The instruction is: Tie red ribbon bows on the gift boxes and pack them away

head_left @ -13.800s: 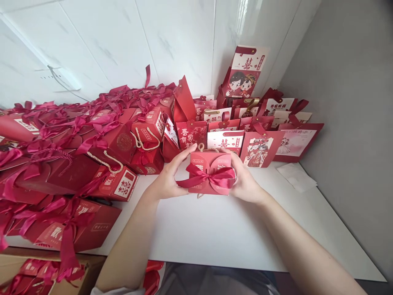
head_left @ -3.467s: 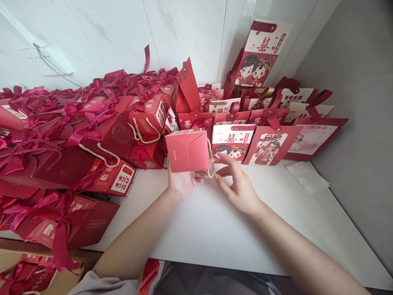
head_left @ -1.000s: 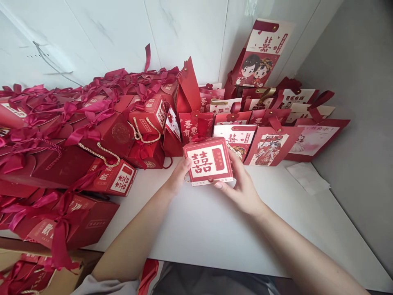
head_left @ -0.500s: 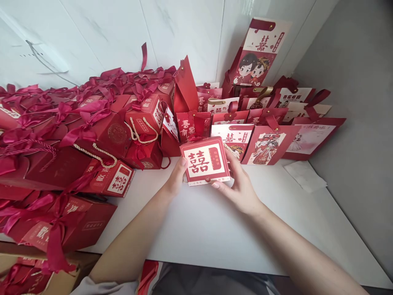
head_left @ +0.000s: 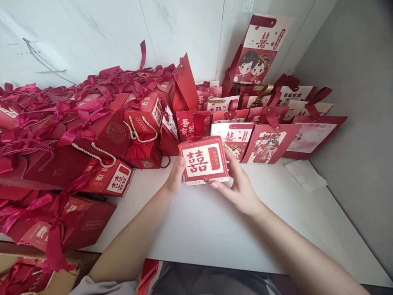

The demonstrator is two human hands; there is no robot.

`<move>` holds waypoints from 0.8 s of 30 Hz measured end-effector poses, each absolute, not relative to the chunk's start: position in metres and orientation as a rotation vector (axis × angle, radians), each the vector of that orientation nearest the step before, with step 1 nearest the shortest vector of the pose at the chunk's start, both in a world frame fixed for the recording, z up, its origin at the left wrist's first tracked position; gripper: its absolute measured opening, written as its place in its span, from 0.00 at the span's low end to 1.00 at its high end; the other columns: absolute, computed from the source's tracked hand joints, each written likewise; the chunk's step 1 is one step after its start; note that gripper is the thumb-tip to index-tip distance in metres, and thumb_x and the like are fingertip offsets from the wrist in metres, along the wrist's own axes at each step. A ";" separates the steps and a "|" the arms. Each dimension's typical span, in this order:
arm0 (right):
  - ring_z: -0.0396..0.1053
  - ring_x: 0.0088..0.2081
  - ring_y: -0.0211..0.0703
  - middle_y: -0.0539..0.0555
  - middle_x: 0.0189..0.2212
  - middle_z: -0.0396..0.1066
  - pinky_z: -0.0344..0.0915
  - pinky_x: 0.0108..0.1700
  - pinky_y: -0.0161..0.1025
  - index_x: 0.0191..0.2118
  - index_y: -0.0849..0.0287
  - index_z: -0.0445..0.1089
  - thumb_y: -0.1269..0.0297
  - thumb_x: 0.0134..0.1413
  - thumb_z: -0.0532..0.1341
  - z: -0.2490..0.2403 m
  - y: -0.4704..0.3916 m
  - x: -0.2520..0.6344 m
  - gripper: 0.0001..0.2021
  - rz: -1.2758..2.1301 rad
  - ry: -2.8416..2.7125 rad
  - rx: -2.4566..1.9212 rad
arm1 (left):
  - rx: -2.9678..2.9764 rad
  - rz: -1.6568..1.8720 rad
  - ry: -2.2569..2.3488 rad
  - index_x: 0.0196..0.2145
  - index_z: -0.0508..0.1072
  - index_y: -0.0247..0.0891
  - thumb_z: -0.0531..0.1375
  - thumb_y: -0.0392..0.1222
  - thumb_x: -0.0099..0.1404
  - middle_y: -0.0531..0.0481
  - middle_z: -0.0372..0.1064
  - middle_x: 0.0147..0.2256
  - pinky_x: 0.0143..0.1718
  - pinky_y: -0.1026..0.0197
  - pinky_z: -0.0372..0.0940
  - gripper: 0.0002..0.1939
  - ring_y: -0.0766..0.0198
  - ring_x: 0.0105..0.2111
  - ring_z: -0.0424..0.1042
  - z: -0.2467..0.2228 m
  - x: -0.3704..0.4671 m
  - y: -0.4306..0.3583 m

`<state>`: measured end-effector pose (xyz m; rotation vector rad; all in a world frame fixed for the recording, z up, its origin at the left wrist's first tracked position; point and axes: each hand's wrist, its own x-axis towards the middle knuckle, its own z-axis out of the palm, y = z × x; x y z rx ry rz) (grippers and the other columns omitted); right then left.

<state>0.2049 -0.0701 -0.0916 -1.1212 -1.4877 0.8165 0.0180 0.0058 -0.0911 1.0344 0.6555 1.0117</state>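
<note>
Between my two hands is a red and white gift box point(head_left: 204, 162) with a large red double-happiness character on the side facing me. A dark red ribbon stands at its top, and a bit of cream cord shows by its right edge. My left hand point(head_left: 175, 177) grips the box's left side, thumb on the front edge and the other fingers hidden behind. On the right side, my right hand point(head_left: 238, 185) is closed round the box, its thumb at the lower front edge. Just behind the box stand a white gift bag point(head_left: 232, 133) and a red one point(head_left: 188, 123).
Many red boxes with ribbon bows point(head_left: 101, 127) are stacked at the left. Several gift bags point(head_left: 272, 141) stand at the back right, against the wall. A white paper point(head_left: 306, 175) lies on the white table point(head_left: 196, 229). A cardboard box point(head_left: 70, 276) is at lower left.
The gift box has tilted slightly and shifted a little to the left in my hands. My grip looks the same. The view has moved very slightly.
</note>
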 end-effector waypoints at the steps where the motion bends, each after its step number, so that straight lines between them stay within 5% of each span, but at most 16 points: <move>1: 0.58 0.69 0.61 0.58 0.72 0.52 0.70 0.61 0.58 0.73 0.45 0.45 0.51 0.58 0.68 -0.091 -0.070 0.205 0.44 0.829 -1.491 -1.118 | 1.036 1.025 0.656 0.50 0.76 0.37 0.63 0.72 0.57 0.40 0.79 0.47 0.57 0.46 0.70 0.37 0.40 0.60 0.70 -0.091 0.018 0.006; 20: 0.50 0.72 0.58 0.55 0.74 0.47 0.58 0.70 0.59 0.74 0.45 0.42 0.56 0.60 0.67 -0.085 -0.070 0.204 0.44 0.878 -1.537 -1.090 | 1.037 1.089 0.671 0.48 0.74 0.37 0.66 0.68 0.55 0.40 0.78 0.49 0.58 0.46 0.69 0.34 0.40 0.61 0.68 -0.093 0.017 0.007; 24: 0.51 0.72 0.61 0.57 0.74 0.47 0.63 0.66 0.61 0.74 0.46 0.43 0.55 0.59 0.68 -0.088 -0.070 0.205 0.44 0.862 -1.556 -1.106 | 1.046 1.097 0.667 0.48 0.75 0.37 0.65 0.66 0.58 0.40 0.78 0.49 0.57 0.47 0.71 0.32 0.40 0.60 0.70 -0.089 0.018 0.006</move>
